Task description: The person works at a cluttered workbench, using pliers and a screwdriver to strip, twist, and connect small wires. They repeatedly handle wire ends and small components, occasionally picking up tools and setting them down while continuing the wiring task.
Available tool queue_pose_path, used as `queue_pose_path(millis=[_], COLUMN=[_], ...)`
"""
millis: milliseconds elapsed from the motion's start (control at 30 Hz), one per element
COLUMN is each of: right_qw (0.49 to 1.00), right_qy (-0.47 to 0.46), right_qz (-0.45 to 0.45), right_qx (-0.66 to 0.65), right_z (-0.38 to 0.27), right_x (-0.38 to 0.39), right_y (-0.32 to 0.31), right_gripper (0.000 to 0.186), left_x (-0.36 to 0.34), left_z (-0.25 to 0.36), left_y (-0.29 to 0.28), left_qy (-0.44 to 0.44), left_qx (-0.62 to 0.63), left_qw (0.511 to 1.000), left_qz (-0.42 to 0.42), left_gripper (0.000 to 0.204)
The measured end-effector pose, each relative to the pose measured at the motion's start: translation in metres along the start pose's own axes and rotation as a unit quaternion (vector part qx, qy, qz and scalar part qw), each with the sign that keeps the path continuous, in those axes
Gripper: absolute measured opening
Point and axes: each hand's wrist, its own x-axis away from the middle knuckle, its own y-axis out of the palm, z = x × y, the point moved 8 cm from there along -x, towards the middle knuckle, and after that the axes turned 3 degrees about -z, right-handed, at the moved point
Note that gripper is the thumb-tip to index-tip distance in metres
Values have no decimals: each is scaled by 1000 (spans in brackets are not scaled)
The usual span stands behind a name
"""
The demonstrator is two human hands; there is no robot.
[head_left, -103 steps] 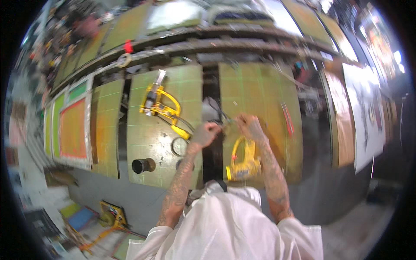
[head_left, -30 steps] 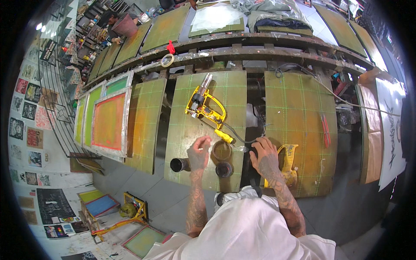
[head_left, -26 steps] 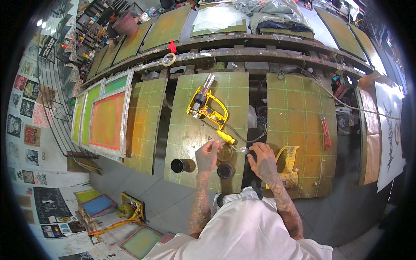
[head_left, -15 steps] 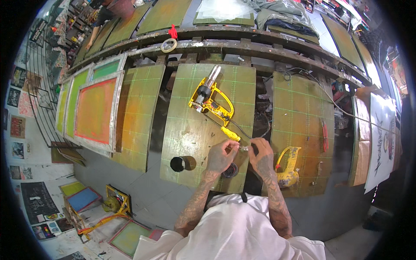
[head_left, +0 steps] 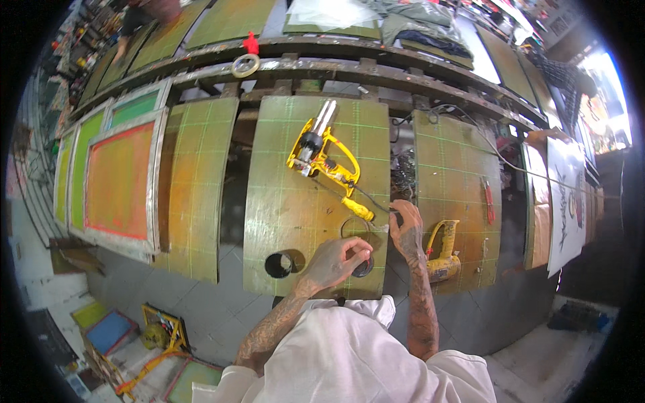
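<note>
A yellow heat gun (head_left: 324,151) lies with its casing opened on the middle board (head_left: 282,195), inner parts and metal nozzle showing. A dark cord (head_left: 371,198) runs from it to my right hand (head_left: 406,227), whose curled fingers close on it at the board's right edge. My left hand (head_left: 336,263) is pinched low over the board; what its fingertips hold is too small to make out. A thin dark loop curves just above it. Beside those fingertips sits a dark round item (head_left: 363,263), partly hidden. A yellow-handled tool (head_left: 357,209) lies between heat gun and hands.
A black cup-like cylinder (head_left: 278,265) stands left of my left hand. The yellow casing half (head_left: 445,252) and a red-handled tool (head_left: 488,201) lie on the right board. Framed screens (head_left: 121,181) lean at left. A tape roll (head_left: 246,65) rests on the far rail.
My hands have moved apart: the left went down and slightly left, the right shifted up and a little to the right relative to the board. The view has shifted slightly.
</note>
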Motion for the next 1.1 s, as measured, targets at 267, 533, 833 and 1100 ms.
queue_pose_path(millis=[267,533,833,1100], right_qw=[805,711,832,929], right_qy=[445,467,283,210], right_qz=[7,73,162,63], right_qx=[-392,-520,-448,-299], right_z=[112,130,51,-3], right_x=[67,44,2,-23], right_y=[29,78,10,-10], right_gripper=[37,42,23,18], left_x=[-70,-235,-190,-163], left_z=[40,-21,36,48], left_y=[12,58,13,-32], left_qy=[81,120,182,178], left_qx=[-101,-221,-27,16], left_qw=[991,966,982,983], left_qz=[27,69,50,36], left_gripper=[25,21,28,31])
